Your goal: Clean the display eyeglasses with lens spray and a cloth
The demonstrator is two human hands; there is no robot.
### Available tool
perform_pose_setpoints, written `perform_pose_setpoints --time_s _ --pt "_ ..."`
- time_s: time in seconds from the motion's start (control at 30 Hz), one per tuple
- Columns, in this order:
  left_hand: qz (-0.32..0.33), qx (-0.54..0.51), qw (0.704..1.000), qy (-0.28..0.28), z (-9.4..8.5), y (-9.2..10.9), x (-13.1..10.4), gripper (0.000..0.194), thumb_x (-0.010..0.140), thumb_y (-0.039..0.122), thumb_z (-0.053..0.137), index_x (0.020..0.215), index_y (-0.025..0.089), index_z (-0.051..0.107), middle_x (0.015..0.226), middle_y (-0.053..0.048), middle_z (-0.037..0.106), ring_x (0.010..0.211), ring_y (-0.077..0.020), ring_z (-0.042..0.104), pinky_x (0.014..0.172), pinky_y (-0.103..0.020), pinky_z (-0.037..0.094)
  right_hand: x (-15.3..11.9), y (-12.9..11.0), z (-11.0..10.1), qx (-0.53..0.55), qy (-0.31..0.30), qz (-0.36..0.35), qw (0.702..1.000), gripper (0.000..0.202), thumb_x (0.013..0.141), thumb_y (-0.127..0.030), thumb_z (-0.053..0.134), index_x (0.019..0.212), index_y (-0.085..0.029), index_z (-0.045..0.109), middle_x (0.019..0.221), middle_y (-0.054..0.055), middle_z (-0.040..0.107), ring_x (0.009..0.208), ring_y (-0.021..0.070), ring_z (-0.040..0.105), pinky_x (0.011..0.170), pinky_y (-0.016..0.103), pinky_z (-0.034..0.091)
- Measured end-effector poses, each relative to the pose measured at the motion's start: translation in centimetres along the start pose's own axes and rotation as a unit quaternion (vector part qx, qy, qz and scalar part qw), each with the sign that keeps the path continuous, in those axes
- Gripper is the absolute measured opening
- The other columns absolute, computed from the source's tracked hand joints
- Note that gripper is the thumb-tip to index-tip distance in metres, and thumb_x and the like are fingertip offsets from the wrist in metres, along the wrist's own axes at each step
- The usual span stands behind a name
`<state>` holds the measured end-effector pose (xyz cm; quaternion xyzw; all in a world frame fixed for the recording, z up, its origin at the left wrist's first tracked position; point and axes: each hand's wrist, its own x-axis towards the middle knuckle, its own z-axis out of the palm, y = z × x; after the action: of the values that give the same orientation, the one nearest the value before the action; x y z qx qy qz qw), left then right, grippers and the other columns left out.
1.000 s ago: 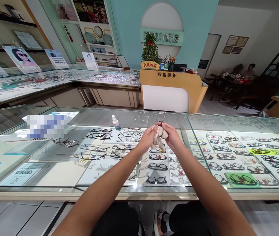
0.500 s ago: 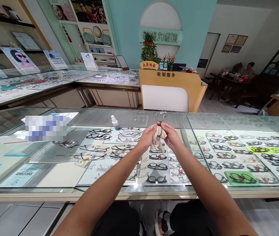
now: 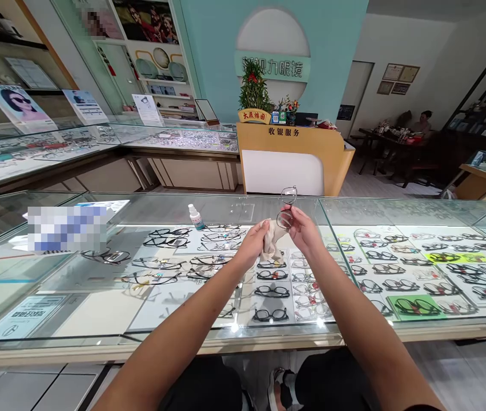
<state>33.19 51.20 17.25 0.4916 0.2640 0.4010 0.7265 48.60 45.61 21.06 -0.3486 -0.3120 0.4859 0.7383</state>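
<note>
Above the glass display case [image 3: 174,341], my right hand [image 3: 303,229] pinches a thin dark-rimmed pair of glasses [image 3: 289,196], held on end with one lens above the other. My left hand [image 3: 253,244] is closed on a beige cloth [image 3: 272,242], which hangs down between the two hands. The cloth lies close beside the lower lens; whether they touch is too small to tell. A small white spray bottle [image 3: 196,218] stands on the case to the left of my hands.
Rows of glasses [image 3: 272,291] lie inside the case under my forearms. Papers [image 3: 118,206] rest at the left on the glass top. Beyond are a yellow counter [image 3: 337,149] with a plant [image 3: 254,91] and a seated person [image 3: 423,123] at the far right.
The cloth has come off the lower lens, which now shows uncovered. My right hand has shifted slightly right with the glasses, away from my left hand. The view has moved a little.
</note>
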Motion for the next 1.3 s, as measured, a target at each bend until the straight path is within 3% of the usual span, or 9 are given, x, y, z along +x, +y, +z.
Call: perform_pose_setpoints --time_s 0.17,0.3,0.47,0.57,0.63,0.77,0.97,1.17,1.3 --pt "-0.007 -0.089 0.994 0.060 -0.3 0.2 0.5 0.047 0.087 0.057 0.081 0.115 0.020 0.071 0.107 -0.008 0.079 0.107 -0.0213 0.074 0.095 -0.033 0.058 -0.2 0.1 0.2 -0.040 0.005 -0.037 0.999 0.028 0.074 -0.048 0.089 0.089 -0.026 0.082 0.109 0.005 0.080 0.095 0.0217 0.069 0.083 0.034 0.054" --pt "0.018 -0.130 0.990 0.059 -0.3 0.7 0.6 0.043 0.090 0.050 0.081 0.118 0.018 0.072 0.124 -0.010 0.076 0.118 -0.0205 0.070 0.104 -0.032 0.055 -0.5 0.4 0.6 -0.145 0.016 -0.104 0.984 0.026 0.081 -0.049 0.084 0.092 -0.025 0.084 0.106 0.005 0.080 0.098 0.0219 0.068 0.092 0.036 0.052" --pt "0.095 0.037 0.994 0.036 0.4 1.3 -0.5 0.050 0.089 0.049 0.080 0.131 0.022 0.074 0.129 -0.008 0.076 0.124 -0.0261 0.068 0.108 -0.037 0.054 -0.7 1.5 1.0 -0.166 0.037 -0.127 0.977 0.025 0.082 -0.050 0.082 0.091 -0.027 0.085 0.102 0.003 0.080 0.101 0.0233 0.068 0.097 0.037 0.052" --pt "0.194 0.165 0.966 0.048 1.2 1.3 -1.7 0.042 0.090 0.043 0.080 0.127 0.023 0.079 0.143 -0.009 0.070 0.137 -0.0288 0.062 0.120 -0.040 0.045 -0.6 2.3 1.1 -0.135 0.061 -0.129 0.981 0.027 0.080 -0.049 0.083 0.094 -0.026 0.085 0.106 0.003 0.081 0.106 0.0237 0.068 0.102 0.038 0.051" --pt "0.230 0.207 0.951 0.019 1.7 1.2 -2.5 0.039 0.093 0.040 0.076 0.128 0.025 0.079 0.149 -0.010 0.067 0.145 -0.0295 0.056 0.128 -0.044 0.037 -0.6 2.6 1.2 -0.102 0.075 -0.123 0.984 0.028 0.078 -0.048 0.085 0.094 -0.025 0.085 0.110 0.005 0.082 0.109 0.0241 0.069 0.105 0.040 0.051" --pt "0.252 0.257 0.932 -0.044 2.2 1.1 -3.4 0.044 0.097 0.040 0.070 0.139 0.026 0.073 0.154 -0.009 0.063 0.155 -0.0290 0.045 0.134 -0.049 0.025 -0.7 2.7 1.4 -0.036 0.113 -0.091 0.989 0.027 0.073 -0.045 0.088 0.091 -0.025 0.085 0.114 0.006 0.082 0.113 0.0249 0.069 0.106 0.040 0.052" --pt "0.283 0.344 0.889 -0.108 2.4 1.2 -3.5 0.046 0.106 0.041 0.055 0.147 0.024 0.067 0.161 -0.009 0.056 0.158 -0.0266 0.042 0.134 -0.048 0.025 -0.3 1.6 0.8 0.018 0.150 -0.032 0.988 0.032 0.065 -0.040 0.090 0.092 -0.024 0.085 0.114 0.005 0.083 0.107 0.0250 0.072 0.098 0.039 0.057" --pt "0.284 0.336 0.896 -0.065 2.0 1.1 -3.2 0.050 0.106 0.043 0.056 0.151 0.024 0.063 0.159 -0.009 0.058 0.157 -0.0272 0.042 0.134 -0.048 0.027 -0.7 1.4 1.3 0.000 0.136 -0.039 0.990 0.027 0.071 -0.038 0.087 0.093 -0.023 0.084 0.117 0.007 0.082 0.113 0.0241 0.071 0.098 0.037 0.055" --pt "0.324 0.364 0.869 -0.081 1.8 1.4 -3.2 0.044 0.105 0.037 0.056 0.147 0.025 0.067 0.157 -0.008 0.060 0.154 -0.0269 0.048 0.132 -0.047 0.030 -0.7 1.2 1.0 -0.003 0.122 -0.054 0.991 0.028 0.071 -0.039 0.088 0.094 -0.024 0.084 0.113 0.006 0.083 0.109 0.0238 0.072 0.095 0.037 0.056"
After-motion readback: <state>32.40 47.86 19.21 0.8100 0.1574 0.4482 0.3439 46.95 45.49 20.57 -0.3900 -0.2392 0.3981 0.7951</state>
